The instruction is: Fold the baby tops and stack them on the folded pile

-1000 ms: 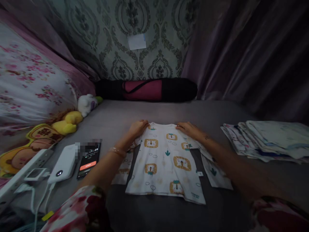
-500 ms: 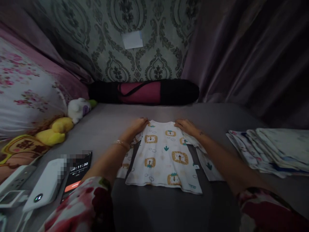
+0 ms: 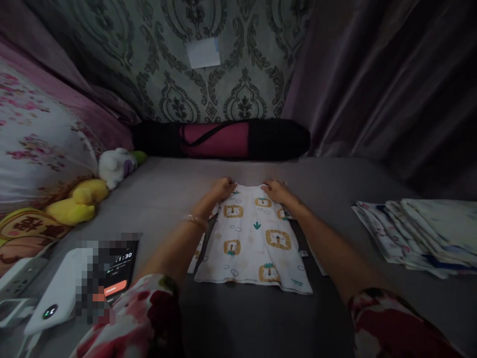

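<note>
A small white shirt (image 3: 249, 248) printed with lion faces and green leaves lies spread on the grey bed sheet (image 3: 171, 189), its neckline away from me and its hem toward me. At the left end of the neckline, my left hand (image 3: 223, 188) is closed on the shoulder fabric. My right hand (image 3: 276, 191) grips the opposite shoulder, fingers curled over the cloth. Both forearms lie across the sleeves and hide most of them. A small white tag sticks out from the shirt's right side seam.
Folded clothes (image 3: 421, 233) are stacked at the right. To the left are a white power bank (image 3: 55, 293), a phone (image 3: 121, 271), a power strip (image 3: 18, 278) and plush toys (image 3: 78, 201) against a floral pillow (image 3: 37, 144). A black and pink rolled bag (image 3: 219, 140) lies along the wall.
Both hands have moved inward along the neckline, closer together, and the fingers have curled onto the shoulder cloth. The sleeves show less beside the forearms. The view has shifted slightly.
</note>
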`<state>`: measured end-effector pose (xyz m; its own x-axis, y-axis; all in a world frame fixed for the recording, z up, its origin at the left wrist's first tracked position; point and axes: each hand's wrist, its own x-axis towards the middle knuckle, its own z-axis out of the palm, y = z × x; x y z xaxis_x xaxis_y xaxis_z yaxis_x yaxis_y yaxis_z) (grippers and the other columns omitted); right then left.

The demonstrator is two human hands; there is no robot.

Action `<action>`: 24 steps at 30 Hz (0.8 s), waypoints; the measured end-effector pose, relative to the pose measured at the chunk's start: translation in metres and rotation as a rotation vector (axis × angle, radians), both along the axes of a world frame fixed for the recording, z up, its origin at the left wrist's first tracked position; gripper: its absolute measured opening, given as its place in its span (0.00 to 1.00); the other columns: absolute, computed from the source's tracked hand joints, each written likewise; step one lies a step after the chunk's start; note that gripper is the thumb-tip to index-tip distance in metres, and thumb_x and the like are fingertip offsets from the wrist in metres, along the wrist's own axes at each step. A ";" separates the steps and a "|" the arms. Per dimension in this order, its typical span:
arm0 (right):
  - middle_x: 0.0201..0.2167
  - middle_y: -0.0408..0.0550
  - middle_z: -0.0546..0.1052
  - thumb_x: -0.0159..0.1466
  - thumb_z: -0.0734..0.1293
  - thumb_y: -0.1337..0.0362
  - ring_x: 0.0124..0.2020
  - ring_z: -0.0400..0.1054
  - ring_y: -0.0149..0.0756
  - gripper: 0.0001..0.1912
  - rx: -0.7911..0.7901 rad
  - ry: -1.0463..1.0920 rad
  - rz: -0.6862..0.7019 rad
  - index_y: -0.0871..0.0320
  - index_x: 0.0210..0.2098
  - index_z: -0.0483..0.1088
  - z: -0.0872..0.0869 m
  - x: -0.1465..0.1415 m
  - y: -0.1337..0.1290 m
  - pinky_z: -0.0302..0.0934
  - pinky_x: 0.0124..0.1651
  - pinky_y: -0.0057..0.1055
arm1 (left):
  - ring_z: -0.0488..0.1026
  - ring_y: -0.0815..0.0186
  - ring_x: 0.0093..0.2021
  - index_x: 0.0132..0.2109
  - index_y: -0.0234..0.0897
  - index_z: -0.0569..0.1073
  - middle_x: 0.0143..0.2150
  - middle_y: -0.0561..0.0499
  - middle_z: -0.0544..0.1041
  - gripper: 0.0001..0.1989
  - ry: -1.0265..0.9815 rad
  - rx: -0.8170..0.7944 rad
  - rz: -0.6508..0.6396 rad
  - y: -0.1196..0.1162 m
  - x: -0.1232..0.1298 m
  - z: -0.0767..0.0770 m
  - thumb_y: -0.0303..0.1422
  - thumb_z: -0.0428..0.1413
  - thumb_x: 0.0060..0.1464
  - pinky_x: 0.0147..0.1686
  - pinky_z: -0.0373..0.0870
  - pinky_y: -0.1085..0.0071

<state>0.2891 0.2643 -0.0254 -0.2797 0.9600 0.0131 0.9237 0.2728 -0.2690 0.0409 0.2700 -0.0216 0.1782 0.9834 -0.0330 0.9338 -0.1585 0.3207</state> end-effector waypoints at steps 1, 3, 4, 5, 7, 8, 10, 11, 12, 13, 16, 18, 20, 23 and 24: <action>0.51 0.55 0.72 0.69 0.56 0.57 0.53 0.63 0.45 0.18 0.012 -0.006 -0.018 0.56 0.49 0.71 -0.002 -0.003 -0.001 0.54 0.52 0.37 | 0.74 0.61 0.40 0.45 0.35 0.74 0.40 0.44 0.78 0.15 -0.017 0.002 0.003 0.000 0.001 -0.002 0.40 0.49 0.60 0.39 0.67 0.69; 0.50 0.56 0.72 0.69 0.56 0.59 0.53 0.62 0.45 0.16 0.044 -0.015 -0.045 0.57 0.49 0.71 -0.005 -0.008 -0.002 0.52 0.53 0.37 | 0.74 0.61 0.40 0.45 0.34 0.73 0.39 0.44 0.78 0.14 -0.047 0.043 -0.003 -0.001 0.002 -0.007 0.38 0.49 0.61 0.40 0.67 0.69; 0.50 0.56 0.71 0.69 0.56 0.59 0.53 0.62 0.45 0.16 0.068 -0.019 -0.051 0.58 0.49 0.70 -0.006 -0.009 -0.003 0.52 0.53 0.38 | 0.73 0.61 0.41 0.45 0.34 0.72 0.40 0.43 0.78 0.13 -0.056 0.082 -0.012 -0.002 0.002 -0.009 0.37 0.48 0.61 0.41 0.66 0.68; 0.50 0.56 0.71 0.70 0.55 0.60 0.52 0.62 0.45 0.16 0.097 -0.027 -0.055 0.58 0.49 0.69 -0.007 -0.010 -0.004 0.52 0.53 0.38 | 0.73 0.61 0.43 0.45 0.35 0.72 0.41 0.43 0.77 0.13 -0.059 0.127 -0.023 -0.003 0.003 -0.011 0.37 0.47 0.62 0.43 0.66 0.68; 0.50 0.57 0.71 0.70 0.54 0.60 0.51 0.61 0.46 0.16 0.166 -0.055 -0.059 0.59 0.48 0.69 -0.008 -0.010 -0.005 0.51 0.52 0.39 | 0.71 0.60 0.46 0.44 0.35 0.70 0.43 0.42 0.76 0.12 -0.038 0.215 -0.039 -0.004 0.003 -0.013 0.36 0.46 0.63 0.47 0.64 0.66; 0.49 0.58 0.71 0.70 0.53 0.61 0.51 0.61 0.47 0.16 0.197 -0.073 -0.057 0.60 0.48 0.69 -0.009 -0.010 -0.006 0.51 0.52 0.39 | 0.70 0.60 0.47 0.44 0.35 0.70 0.44 0.42 0.75 0.12 -0.017 0.247 -0.045 -0.004 0.004 -0.014 0.36 0.45 0.64 0.49 0.63 0.65; 0.48 0.58 0.71 0.70 0.53 0.61 0.50 0.61 0.47 0.17 0.227 -0.109 -0.046 0.61 0.47 0.69 -0.009 -0.010 -0.006 0.51 0.51 0.40 | 0.69 0.59 0.49 0.44 0.35 0.69 0.45 0.40 0.74 0.13 0.032 0.279 -0.061 -0.004 0.004 -0.016 0.36 0.44 0.64 0.51 0.62 0.64; 0.48 0.59 0.71 0.70 0.53 0.61 0.50 0.60 0.48 0.17 0.226 -0.122 -0.040 0.61 0.47 0.69 -0.010 -0.010 -0.006 0.51 0.51 0.40 | 0.68 0.58 0.50 0.44 0.34 0.69 0.46 0.40 0.74 0.13 0.051 0.282 -0.068 -0.004 0.004 -0.017 0.37 0.44 0.65 0.52 0.61 0.63; 0.48 0.59 0.71 0.70 0.53 0.61 0.50 0.60 0.48 0.17 0.219 -0.128 -0.035 0.61 0.48 0.68 -0.010 -0.010 -0.007 0.51 0.51 0.40 | 0.68 0.57 0.50 0.45 0.34 0.69 0.46 0.39 0.73 0.14 0.061 0.277 -0.072 -0.003 0.004 -0.018 0.37 0.43 0.65 0.52 0.61 0.63; 0.48 0.59 0.71 0.70 0.53 0.61 0.50 0.60 0.48 0.17 0.210 -0.127 -0.031 0.61 0.48 0.68 -0.011 -0.010 -0.007 0.51 0.51 0.40 | 0.68 0.57 0.50 0.45 0.34 0.69 0.46 0.39 0.73 0.14 0.061 0.266 -0.074 -0.002 0.003 -0.020 0.37 0.43 0.65 0.52 0.61 0.63; 0.48 0.59 0.71 0.70 0.53 0.60 0.50 0.60 0.48 0.18 0.201 -0.099 -0.047 0.61 0.49 0.68 -0.014 -0.011 -0.008 0.52 0.51 0.40 | 0.70 0.58 0.49 0.47 0.33 0.68 0.45 0.39 0.74 0.15 0.044 0.216 -0.077 0.001 0.001 -0.022 0.39 0.43 0.65 0.50 0.62 0.64; 0.50 0.59 0.71 0.70 0.55 0.59 0.52 0.61 0.48 0.17 0.185 -0.068 -0.070 0.61 0.50 0.69 -0.012 -0.011 -0.006 0.53 0.53 0.40 | 0.70 0.58 0.49 0.49 0.32 0.68 0.46 0.39 0.75 0.16 0.062 0.178 -0.079 0.003 0.001 -0.022 0.39 0.42 0.65 0.49 0.62 0.65; 0.51 0.59 0.71 0.69 0.57 0.60 0.52 0.62 0.45 0.17 0.111 0.014 -0.057 0.61 0.50 0.69 -0.007 -0.008 -0.004 0.54 0.54 0.38 | 0.70 0.57 0.49 0.50 0.32 0.68 0.47 0.38 0.74 0.17 0.108 0.137 -0.069 0.003 0.003 -0.018 0.38 0.42 0.65 0.50 0.62 0.63; 0.51 0.56 0.73 0.69 0.58 0.60 0.51 0.66 0.38 0.16 -0.027 0.267 -0.028 0.60 0.51 0.70 0.007 0.012 -0.006 0.58 0.53 0.32 | 0.67 0.51 0.53 0.51 0.30 0.68 0.50 0.33 0.71 0.17 0.187 0.133 -0.001 -0.002 0.011 -0.007 0.38 0.43 0.64 0.52 0.60 0.57; 0.49 0.55 0.75 0.69 0.58 0.60 0.49 0.67 0.37 0.16 -0.042 0.353 -0.050 0.59 0.51 0.70 0.012 0.024 -0.010 0.60 0.51 0.31 | 0.66 0.49 0.54 0.51 0.29 0.67 0.52 0.32 0.70 0.17 0.207 0.158 0.031 -0.005 0.014 -0.003 0.37 0.45 0.63 0.52 0.60 0.55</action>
